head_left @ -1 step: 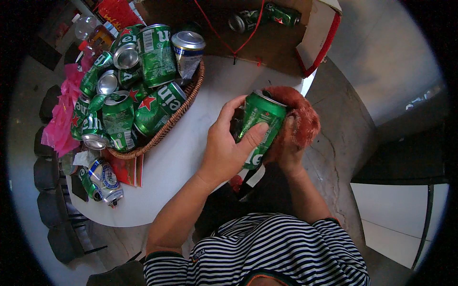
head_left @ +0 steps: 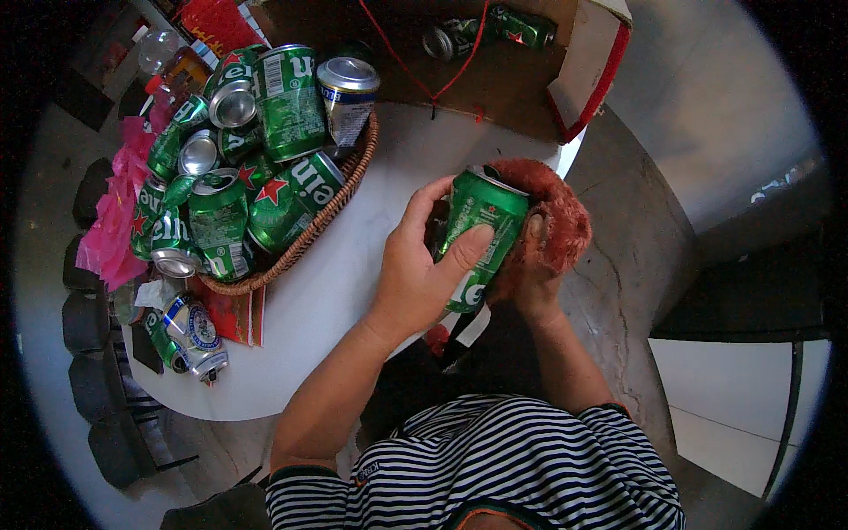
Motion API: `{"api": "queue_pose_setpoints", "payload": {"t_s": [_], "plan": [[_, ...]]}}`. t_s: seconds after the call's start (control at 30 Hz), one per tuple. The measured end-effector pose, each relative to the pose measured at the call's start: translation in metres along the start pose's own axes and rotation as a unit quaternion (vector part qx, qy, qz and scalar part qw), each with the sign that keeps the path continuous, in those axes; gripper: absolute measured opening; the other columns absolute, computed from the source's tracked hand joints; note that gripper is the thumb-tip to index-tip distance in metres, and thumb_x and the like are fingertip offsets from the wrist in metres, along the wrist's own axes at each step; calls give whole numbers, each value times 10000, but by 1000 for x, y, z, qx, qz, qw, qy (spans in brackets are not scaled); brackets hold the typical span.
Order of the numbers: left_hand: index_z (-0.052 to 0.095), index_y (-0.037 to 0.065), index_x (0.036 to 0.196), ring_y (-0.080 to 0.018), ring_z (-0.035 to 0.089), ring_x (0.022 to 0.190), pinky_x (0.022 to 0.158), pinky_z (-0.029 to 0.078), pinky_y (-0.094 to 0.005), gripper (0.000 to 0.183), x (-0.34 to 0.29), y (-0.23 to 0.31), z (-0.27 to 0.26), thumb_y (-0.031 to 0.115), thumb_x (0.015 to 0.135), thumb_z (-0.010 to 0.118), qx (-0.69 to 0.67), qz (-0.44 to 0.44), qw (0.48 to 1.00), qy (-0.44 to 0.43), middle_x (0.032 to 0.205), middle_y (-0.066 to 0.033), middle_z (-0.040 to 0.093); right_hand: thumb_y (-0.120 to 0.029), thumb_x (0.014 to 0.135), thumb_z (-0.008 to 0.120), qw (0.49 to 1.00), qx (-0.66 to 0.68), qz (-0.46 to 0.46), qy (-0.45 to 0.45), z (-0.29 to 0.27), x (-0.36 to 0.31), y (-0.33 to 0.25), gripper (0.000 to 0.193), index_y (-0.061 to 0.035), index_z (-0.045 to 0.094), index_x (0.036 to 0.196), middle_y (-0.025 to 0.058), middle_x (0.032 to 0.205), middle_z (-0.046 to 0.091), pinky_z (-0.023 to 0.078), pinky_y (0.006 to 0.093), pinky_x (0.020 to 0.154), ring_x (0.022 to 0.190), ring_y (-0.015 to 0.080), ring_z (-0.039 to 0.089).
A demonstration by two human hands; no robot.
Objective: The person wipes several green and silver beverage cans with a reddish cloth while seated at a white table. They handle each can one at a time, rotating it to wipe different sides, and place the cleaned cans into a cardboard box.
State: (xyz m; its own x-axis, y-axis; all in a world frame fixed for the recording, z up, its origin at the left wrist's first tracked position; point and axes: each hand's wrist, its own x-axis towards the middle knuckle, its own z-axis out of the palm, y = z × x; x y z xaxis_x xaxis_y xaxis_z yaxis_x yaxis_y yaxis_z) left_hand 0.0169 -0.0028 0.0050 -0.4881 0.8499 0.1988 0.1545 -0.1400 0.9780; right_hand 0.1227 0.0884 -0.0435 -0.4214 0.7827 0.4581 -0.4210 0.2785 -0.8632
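My left hand (head_left: 420, 256) is wrapped round a green beer can (head_left: 484, 221), its thumb lying across the front. The can is tilted, with its silver rim at the top. My right hand (head_left: 536, 278) grips a fuzzy reddish-brown cloth (head_left: 561, 216), which is bunched up against the can's right side and covers most of the fingers. To the left, a wicker basket (head_left: 331, 212) is heaped with green cans and a silver-and-blue can (head_left: 347, 97).
A cardboard box (head_left: 512, 97) with red cord holds more cans at the back of the white table (head_left: 327, 353). A pink plastic bag (head_left: 115, 230), bottles (head_left: 159, 49) and a silver-blue can (head_left: 194, 336) surround the basket. Dark chairs (head_left: 97, 380) line the left side.
The green can has turned very slightly in my left hand, and the thumb has shifted a little left. The cloth and right hand are almost unmoved.
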Motion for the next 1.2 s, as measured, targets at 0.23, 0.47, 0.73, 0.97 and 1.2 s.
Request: {"api": "queue_pose_setpoints", "payload": {"t_s": [0.23,0.47,0.73,0.97,1.2], "plan": [[421,-8,1220,-165,534,966,865,420,-281,551,1,-3,-1,301,828,656,-4,16,1000,-12,1048,-103,556,-260,952,438,999,45,-7,-21,-1,5,4,374,-21,460,1238,100,1168,534,440,329,907,1053,200,533],[423,-3,1214,-175,545,953,854,428,-289,536,1,-2,-2,268,818,662,-5,17,1000,-9,1041,-112,561,-256,953,430,1000,3,-9,-3,-1,3,8,380,-14,453,1246,106,1193,523,415,344,941,1081,210,521],[411,10,1234,-240,562,965,841,444,-326,573,0,-4,-1,286,800,665,77,73,994,29,1066,-163,555,-325,836,608,996,-1,-68,-61,0,16,-1,532,-4,463,1234,127,1198,523,402,350,947,1100,224,513],[383,20,1282,-229,494,1088,956,359,-314,498,0,-5,-6,367,935,466,-16,88,996,-3,1167,-163,507,-258,497,856,985,-112,-95,-89,12,16,-25,883,12,441,1228,123,1197,496,366,344,971,1119,239,473],[414,40,1279,-173,485,1068,941,368,-285,481,6,-7,-10,345,921,514,-39,23,998,-47,1159,-103,511,-201,634,770,998,-51,-20,-39,2,24,-15,554,2,536,1094,120,1155,523,372,344,952,1056,221,509]]}}
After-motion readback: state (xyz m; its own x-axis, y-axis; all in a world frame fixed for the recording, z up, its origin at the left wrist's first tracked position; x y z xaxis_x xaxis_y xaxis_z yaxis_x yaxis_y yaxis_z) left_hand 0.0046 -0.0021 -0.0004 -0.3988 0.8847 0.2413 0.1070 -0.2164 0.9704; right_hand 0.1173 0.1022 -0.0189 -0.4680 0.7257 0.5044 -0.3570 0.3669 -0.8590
